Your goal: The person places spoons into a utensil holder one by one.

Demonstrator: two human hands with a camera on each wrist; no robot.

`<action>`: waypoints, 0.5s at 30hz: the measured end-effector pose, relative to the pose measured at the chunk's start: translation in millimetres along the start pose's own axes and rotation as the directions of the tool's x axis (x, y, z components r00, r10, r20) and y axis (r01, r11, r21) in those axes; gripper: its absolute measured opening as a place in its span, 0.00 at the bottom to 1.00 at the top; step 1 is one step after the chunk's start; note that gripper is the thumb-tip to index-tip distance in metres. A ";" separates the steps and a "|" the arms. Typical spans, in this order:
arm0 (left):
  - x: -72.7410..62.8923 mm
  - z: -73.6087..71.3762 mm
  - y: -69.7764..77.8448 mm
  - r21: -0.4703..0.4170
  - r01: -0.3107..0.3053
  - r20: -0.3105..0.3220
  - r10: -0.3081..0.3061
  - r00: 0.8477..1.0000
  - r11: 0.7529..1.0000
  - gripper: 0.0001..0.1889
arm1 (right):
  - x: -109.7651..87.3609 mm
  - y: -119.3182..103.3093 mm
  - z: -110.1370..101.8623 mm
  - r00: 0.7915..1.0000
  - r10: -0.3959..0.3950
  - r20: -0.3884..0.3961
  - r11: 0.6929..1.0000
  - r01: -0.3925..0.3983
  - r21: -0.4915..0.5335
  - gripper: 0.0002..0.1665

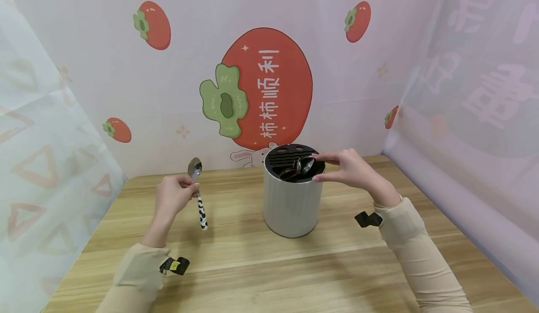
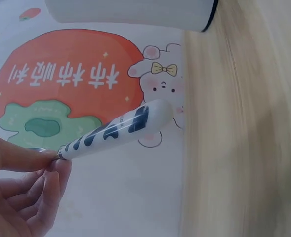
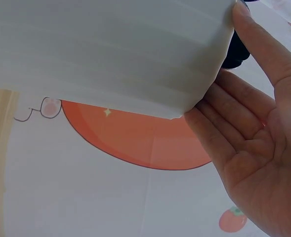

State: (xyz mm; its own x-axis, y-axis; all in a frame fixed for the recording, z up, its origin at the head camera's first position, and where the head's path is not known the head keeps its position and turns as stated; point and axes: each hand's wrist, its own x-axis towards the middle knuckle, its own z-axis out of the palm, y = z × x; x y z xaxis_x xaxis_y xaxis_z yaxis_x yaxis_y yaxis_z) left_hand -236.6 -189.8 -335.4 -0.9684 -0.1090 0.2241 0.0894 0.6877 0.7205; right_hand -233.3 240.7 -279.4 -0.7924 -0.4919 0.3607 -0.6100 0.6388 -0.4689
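Note:
My left hand [image 1: 173, 193] pinches a spoon [image 1: 201, 212] near the neck between thumb and fingers, above the table's left part. The spoon's metal bowl points up; its white handle with black patches [image 2: 110, 129] points down. To the right stands a utensil holder [image 1: 291, 207], a pale ribbed cylinder with a black slotted top [image 1: 282, 156]. Several dark, shiny spoons [image 1: 307, 165] sit in its top opening, bowls up. At the holder's right rim is my right hand [image 1: 347, 170], its thumb and fairly straight fingers spread along the edge. In the right wrist view, the holder's wall hides some fingertips.
The wood-grain table [image 1: 236, 266] reaches back to a pale cloth backdrop [image 1: 185, 69] printed with red fruit and a rabbit. Cloth sides rise at left and right. A black wrist device [image 1: 174, 265] is on each sleeve.

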 end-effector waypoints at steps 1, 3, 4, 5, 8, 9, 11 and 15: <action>0.3 1.0 1.0 -0.008 -0.002 -0.005 0.002 1.000 1.000 0.09 | 0.0 0.0 0.0 1.000 0.001 0.001 1.000 -0.001 0.000 0.32; 0.9 3.4 2.9 -0.024 -0.008 -0.010 0.008 1.000 1.000 0.09 | -0.2 0.0 -0.1 1.000 0.004 0.003 1.000 -0.004 -0.002 0.32; 1.1 4.3 4.1 -0.033 -0.008 -0.012 0.008 1.000 0.999 0.09 | -0.2 0.1 -0.1 1.000 0.005 0.003 1.000 -0.005 -0.003 0.32; 1.2 5.1 5.5 -0.041 -0.006 -0.013 0.006 1.000 0.999 0.09 | -0.2 0.2 0.1 1.000 0.005 0.003 1.000 -0.005 -0.002 0.32; 0.8 7.0 10.4 -0.049 -0.008 -0.017 0.007 1.000 0.999 0.09 | -0.3 0.2 0.3 1.000 0.003 0.003 1.000 -0.003 -0.002 0.32; 0.6 7.2 12.4 -0.054 -0.005 -0.017 0.004 1.000 0.999 0.08 | -0.3 0.3 0.4 1.000 0.002 0.002 1.000 -0.002 -0.002 0.32; 0.5 8.4 16.0 -0.061 -0.008 -0.021 0.007 1.000 0.998 0.08 | -0.3 0.2 0.4 1.000 0.001 0.000 1.000 -0.001 -0.001 0.32; 1.5 10.5 22.0 -0.075 -0.023 -0.034 0.020 0.999 0.997 0.08 | -0.4 0.0 0.6 1.000 0.000 -0.004 1.000 0.000 -0.005 0.32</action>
State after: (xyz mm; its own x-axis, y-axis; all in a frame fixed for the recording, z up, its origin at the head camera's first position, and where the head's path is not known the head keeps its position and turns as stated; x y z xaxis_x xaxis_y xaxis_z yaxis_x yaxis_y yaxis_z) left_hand -238.5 -167.3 -326.1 -0.9579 -0.1195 0.2609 0.1286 0.6342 0.7624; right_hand -233.0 240.6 -280.1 -0.7924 -0.4895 0.3640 -0.6100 0.6418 -0.4648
